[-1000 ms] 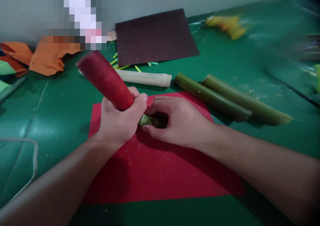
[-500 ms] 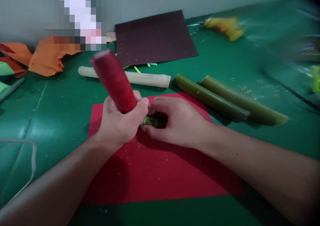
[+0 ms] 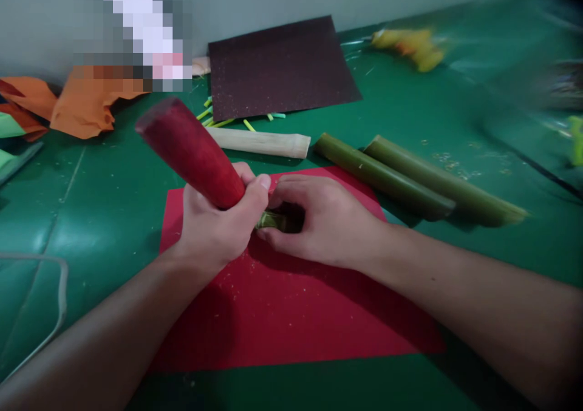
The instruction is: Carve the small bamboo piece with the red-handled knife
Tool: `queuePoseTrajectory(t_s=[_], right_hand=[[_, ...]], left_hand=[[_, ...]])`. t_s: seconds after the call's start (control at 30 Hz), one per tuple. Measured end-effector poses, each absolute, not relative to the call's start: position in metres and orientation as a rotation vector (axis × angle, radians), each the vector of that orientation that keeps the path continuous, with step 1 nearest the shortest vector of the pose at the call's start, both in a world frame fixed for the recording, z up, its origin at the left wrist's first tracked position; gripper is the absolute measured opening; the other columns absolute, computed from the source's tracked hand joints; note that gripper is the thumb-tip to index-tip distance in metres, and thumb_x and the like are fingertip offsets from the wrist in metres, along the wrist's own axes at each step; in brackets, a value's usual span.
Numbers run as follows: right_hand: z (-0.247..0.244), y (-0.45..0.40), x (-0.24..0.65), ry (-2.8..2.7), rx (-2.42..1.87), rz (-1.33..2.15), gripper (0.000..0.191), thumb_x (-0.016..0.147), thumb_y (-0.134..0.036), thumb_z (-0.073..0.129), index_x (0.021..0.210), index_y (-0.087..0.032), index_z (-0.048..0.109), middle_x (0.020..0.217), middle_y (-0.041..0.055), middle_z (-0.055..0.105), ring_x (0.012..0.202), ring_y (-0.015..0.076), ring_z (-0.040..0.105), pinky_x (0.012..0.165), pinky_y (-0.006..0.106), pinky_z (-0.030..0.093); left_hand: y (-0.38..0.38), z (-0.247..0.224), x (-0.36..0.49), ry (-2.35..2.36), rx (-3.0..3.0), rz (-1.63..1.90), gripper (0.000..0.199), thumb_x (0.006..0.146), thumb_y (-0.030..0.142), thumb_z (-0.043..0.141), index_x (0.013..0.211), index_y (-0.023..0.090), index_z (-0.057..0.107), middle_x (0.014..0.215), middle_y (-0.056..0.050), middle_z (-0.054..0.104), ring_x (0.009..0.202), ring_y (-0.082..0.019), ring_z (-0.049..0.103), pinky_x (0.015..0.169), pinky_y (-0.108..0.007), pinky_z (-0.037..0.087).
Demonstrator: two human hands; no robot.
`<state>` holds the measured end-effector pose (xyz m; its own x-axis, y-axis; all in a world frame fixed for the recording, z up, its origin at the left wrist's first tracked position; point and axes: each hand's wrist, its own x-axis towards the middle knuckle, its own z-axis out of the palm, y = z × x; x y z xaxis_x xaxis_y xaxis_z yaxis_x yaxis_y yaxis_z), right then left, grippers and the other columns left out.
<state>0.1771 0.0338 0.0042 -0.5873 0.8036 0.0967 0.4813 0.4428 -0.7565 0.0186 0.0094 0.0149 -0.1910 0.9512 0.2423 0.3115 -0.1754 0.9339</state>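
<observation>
My left hand (image 3: 221,223) is closed around the lower end of a thick red cylinder (image 3: 191,150), which tilts up and to the left; its bottom end is hidden in the fist. Beside it, my right hand (image 3: 323,220) curls over a short piece of green bamboo (image 3: 273,220), gripping it with thumb and fingers. The two hands nearly meet over a sheet of red paper (image 3: 291,320), and where the cylinder meets the bamboo, if it does, is covered by my left hand. Pale crumbs lie on the paper.
Two green bamboo lengths (image 3: 387,174) lie to the right, and a pale peeled stick (image 3: 268,143) behind my hands. Further back are a dark sheet (image 3: 282,68), a yellow-handled tool (image 3: 410,47) and crumpled orange paper (image 3: 84,104). A pale cord (image 3: 62,289) lies at left on the green tabletop (image 3: 113,174).
The top of the red cylinder has swung left and slightly down, so it leans more. My right hand and the bamboo piece have stayed in nearly the same place.
</observation>
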Motion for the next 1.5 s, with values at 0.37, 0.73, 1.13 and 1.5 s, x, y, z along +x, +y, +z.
queuePoseTrajectory(t_s=[0.37, 0.73, 1.13, 1.5], right_hand=[[0.005, 0.035, 0.178, -2.255, -1.077, 0.963, 0.01, 0.078, -0.026, 0.07, 0.08, -0.016, 0.069, 0.077, 0.0014, 0.067, 0.068, 0.0129, 0.054, 0.064, 0.029, 0.035], [0.008, 0.035, 0.178, -2.242, -1.155, 1.027, 0.008, 0.076, -0.024, 0.07, 0.08, -0.016, 0.071, 0.076, 0.0012, 0.067, 0.066, 0.0129, 0.055, 0.06, 0.029, 0.035], [0.006, 0.036, 0.177, -2.218, -1.099, 1.056, 0.016, 0.078, -0.028, 0.068, 0.085, -0.015, 0.073, 0.082, 0.0049, 0.071, 0.073, 0.0166, 0.06, 0.065, 0.031, 0.04], [0.005, 0.034, 0.179, -2.229, -1.097, 0.987, 0.013, 0.078, -0.028, 0.069, 0.081, -0.016, 0.069, 0.077, 0.0024, 0.067, 0.068, 0.0136, 0.055, 0.063, 0.03, 0.035]], left_hand=[[0.007, 0.011, 0.021, 1.495, 1.457, 1.483, 0.027, 0.077, 0.016, 0.071, 0.055, 0.023, 0.057, 0.051, 0.006, 0.052, 0.044, -0.008, 0.046, 0.045, -0.023, 0.044], [0.009, 0.011, 0.016, 1.404, 1.539, 1.442, 0.036, 0.084, 0.018, 0.065, 0.052, 0.022, 0.05, 0.049, 0.004, 0.045, 0.048, -0.01, 0.042, 0.049, -0.027, 0.041], [0.011, 0.005, 0.011, 1.238, 1.683, 1.404, 0.037, 0.084, 0.015, 0.063, 0.052, 0.018, 0.046, 0.047, 0.005, 0.044, 0.044, -0.005, 0.038, 0.041, -0.02, 0.032], [0.01, 0.001, 0.011, 1.226, 1.719, 1.409, 0.039, 0.086, 0.017, 0.068, 0.054, 0.017, 0.045, 0.051, 0.006, 0.044, 0.046, -0.003, 0.041, 0.042, -0.014, 0.036]])
